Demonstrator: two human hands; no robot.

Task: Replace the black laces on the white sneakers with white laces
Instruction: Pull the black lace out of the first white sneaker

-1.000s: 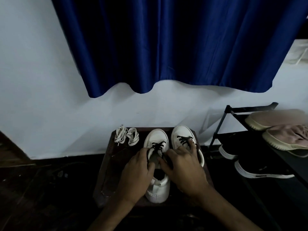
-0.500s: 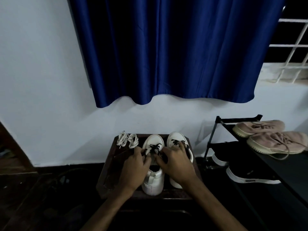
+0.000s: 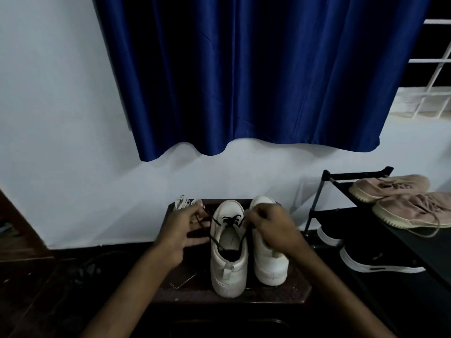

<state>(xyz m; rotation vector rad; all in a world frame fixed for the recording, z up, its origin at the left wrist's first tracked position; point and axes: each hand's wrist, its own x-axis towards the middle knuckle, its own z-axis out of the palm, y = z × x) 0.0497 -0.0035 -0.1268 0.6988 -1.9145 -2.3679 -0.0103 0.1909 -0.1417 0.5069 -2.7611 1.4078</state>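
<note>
While the white sneakers (image 3: pixel 228 269) stand side by side on a small dark table (image 3: pixel 244 296), the left hand (image 3: pixel 179 231) and right hand (image 3: pixel 272 228) each pinch one end of a black lace (image 3: pixel 229 219), held apart over one shoe. At the table's far left corner lie the bundled white laces (image 3: pixel 181 203).

Two white sneakers stand side by side on the table (image 3: pixel 280 292), heels at its near edge: the left sneaker (image 3: pixel 229 264) and the right sneaker (image 3: pixel 268 262). Over the table, the left hand (image 3: pixel 180 230) pinches one end of the left sneaker's black lace (image 3: pixel 229 219), and the right hand (image 3: pixel 273 230) pinches the other, the ends held out to either side. White laces (image 3: pixel 181 203) lie at the table's far left corner. A rack (image 3: pixel 317 198) stands right of the table.
</note>
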